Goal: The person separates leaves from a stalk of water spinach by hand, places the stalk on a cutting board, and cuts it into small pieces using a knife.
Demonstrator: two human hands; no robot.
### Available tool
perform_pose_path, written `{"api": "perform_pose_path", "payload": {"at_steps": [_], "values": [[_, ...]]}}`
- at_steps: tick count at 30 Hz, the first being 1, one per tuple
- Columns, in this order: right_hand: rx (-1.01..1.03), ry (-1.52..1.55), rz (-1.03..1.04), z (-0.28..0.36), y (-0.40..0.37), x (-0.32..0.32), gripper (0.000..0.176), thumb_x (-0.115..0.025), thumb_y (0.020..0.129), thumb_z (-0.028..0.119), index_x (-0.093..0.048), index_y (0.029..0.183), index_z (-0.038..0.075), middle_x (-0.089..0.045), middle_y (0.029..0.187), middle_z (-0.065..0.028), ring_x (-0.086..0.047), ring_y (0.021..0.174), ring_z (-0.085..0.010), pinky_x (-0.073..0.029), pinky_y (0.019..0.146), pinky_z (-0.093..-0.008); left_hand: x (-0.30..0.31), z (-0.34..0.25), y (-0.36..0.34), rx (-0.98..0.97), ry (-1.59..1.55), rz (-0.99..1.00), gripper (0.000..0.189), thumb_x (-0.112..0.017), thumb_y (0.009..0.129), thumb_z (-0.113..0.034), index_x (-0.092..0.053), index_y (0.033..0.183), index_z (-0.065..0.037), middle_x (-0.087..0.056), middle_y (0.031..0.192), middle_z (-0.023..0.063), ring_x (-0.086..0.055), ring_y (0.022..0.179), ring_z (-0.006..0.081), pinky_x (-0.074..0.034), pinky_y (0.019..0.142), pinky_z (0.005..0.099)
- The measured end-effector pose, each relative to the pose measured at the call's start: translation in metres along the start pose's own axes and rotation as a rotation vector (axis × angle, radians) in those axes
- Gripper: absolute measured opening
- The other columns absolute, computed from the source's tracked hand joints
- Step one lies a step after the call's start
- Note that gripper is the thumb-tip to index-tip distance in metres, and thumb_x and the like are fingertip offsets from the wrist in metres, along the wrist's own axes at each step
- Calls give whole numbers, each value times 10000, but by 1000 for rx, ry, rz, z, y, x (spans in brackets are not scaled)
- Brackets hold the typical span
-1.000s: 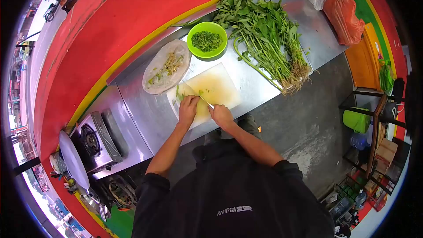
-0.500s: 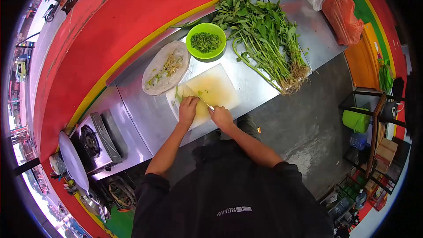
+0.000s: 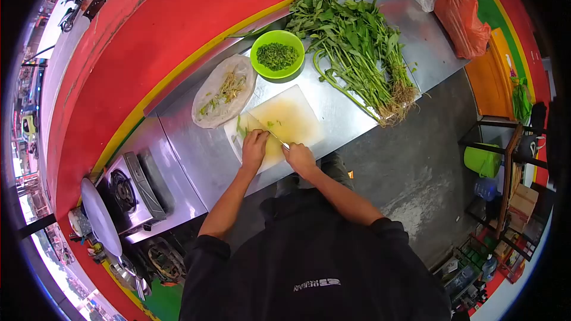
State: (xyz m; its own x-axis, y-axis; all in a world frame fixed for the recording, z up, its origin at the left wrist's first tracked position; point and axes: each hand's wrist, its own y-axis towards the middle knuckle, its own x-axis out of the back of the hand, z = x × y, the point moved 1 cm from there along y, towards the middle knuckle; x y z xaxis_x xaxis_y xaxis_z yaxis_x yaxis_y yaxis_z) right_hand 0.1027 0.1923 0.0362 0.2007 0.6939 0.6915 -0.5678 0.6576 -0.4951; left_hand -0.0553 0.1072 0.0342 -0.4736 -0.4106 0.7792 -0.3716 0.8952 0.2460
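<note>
My right hand is closed around the handle of a kitchen knife, its blade slanting up and left across the white cutting board. My left hand is bunched on the board just left of the blade, fingers closed over some green stalks whose ends stick out at its left. A few small green bits lie beyond the blade on the yellow-stained middle of the board. Behind the board stands a lime-green bowl holding finely chopped greens.
Left of the bowl lies a clear plastic bag with root and stem scraps. A large bunch of leafy greens with roots spreads across the steel counter. A red plastic bag sits far right; a gas stove is at left.
The knife blade has shifted slightly and shows more fully above my left fingers. Both hands stay in nearly the same place.
</note>
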Motion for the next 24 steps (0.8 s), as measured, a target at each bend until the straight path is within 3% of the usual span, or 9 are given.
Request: {"api": "perform_pose_path", "payload": {"at_steps": [5,24], "values": [[17,60,-15,-2,-10,0,452,-583,960,419,-712,885,-8,-692,820,-275,-695,794,-459,-561,740,-530,-6,6,-1,67,-12,-24,119,-662,864,-16,-680,980,5,-637,944,136,-615,886,337,-503,795,426],[18,30,-16,-7,-8,-7,447,-581,965,399,-702,861,-18,-685,803,-280,-697,789,-452,-559,745,-531,-11,18,-5,-12,0,-29,145,-647,857,5,-699,992,-3,-651,977,130,-622,900,318,-516,796,406]]}}
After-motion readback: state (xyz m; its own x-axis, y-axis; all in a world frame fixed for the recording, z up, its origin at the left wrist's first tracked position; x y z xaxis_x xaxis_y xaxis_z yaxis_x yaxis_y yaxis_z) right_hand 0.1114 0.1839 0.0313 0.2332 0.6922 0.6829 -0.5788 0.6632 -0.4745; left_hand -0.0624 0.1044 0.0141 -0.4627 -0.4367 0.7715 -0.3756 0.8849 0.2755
